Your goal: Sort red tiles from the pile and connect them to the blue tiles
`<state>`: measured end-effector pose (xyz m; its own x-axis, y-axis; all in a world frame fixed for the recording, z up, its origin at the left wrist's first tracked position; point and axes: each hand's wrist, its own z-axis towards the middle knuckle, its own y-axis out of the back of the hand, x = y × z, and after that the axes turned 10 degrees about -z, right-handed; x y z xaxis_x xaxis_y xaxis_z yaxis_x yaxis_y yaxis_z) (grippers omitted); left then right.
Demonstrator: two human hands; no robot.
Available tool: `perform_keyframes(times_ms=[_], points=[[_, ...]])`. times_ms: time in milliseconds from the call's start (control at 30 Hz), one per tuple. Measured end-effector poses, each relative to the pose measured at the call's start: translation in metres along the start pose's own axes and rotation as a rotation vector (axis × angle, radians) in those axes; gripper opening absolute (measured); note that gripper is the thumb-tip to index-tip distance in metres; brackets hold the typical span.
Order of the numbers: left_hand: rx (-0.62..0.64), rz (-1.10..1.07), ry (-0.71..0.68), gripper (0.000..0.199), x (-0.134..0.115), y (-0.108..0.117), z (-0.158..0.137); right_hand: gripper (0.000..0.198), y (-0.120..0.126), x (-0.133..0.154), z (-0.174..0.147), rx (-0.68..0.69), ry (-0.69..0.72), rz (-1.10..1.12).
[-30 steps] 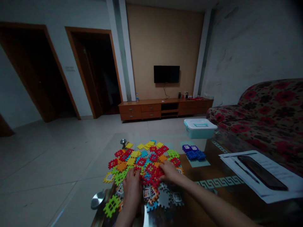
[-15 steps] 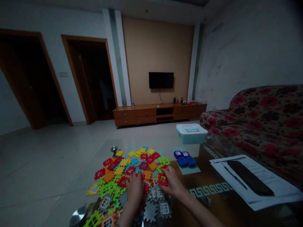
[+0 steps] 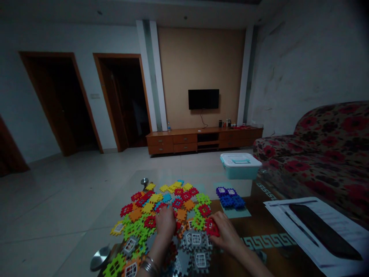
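Head view: right hand [image 3: 226, 232] pinches a red notched plastic tile [image 3: 211, 227] in its fingers, by the right edge of the multicoloured plastic tile heap [image 3: 156, 198] on the glass worktop [image 3: 253, 221]. Left hand [image 3: 166, 222] covers some, grip hidden, can't tell. Loose pinch might drop the red one; bumping could scatter loads.

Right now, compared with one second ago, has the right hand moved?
Yes: judged against the blue pieces, the right hand has shifted rightward and slightly nearer the camera.
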<state>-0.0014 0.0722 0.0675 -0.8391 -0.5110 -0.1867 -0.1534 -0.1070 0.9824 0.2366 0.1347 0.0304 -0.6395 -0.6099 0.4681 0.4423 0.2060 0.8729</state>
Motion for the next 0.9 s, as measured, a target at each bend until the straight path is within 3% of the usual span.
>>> perform_keyframes(times_ms=[167,300,467,600,733,900], points=[[-0.081,0.0,0.012,0.031,-0.008,0.013,0.001,0.061,0.003,-0.024,-0.002,-0.039,-0.02,0.025],[-0.12,-0.165,-0.153,0.032,-0.04,0.014,-0.005,0.066,0.011,-0.054,-0.004,-0.13,-0.064,0.021],[0.095,-0.428,-0.574,0.036,-0.116,-0.035,-0.044,0.055,0.033,-0.09,-0.013,-0.228,-0.172,0.045],[0.265,-0.351,-0.653,0.032,-0.156,-0.07,-0.072,0.054,0.049,-0.103,-0.02,-0.255,-0.195,0.059],[0.298,-0.294,-0.601,0.035,-0.152,-0.062,-0.074,0.056,0.056,-0.099,-0.026,-0.191,-0.152,0.06],[0.154,-0.234,-0.405,0.04,-0.107,-0.019,-0.048,0.062,0.048,-0.085,-0.028,0.082,-0.053,0.02]])
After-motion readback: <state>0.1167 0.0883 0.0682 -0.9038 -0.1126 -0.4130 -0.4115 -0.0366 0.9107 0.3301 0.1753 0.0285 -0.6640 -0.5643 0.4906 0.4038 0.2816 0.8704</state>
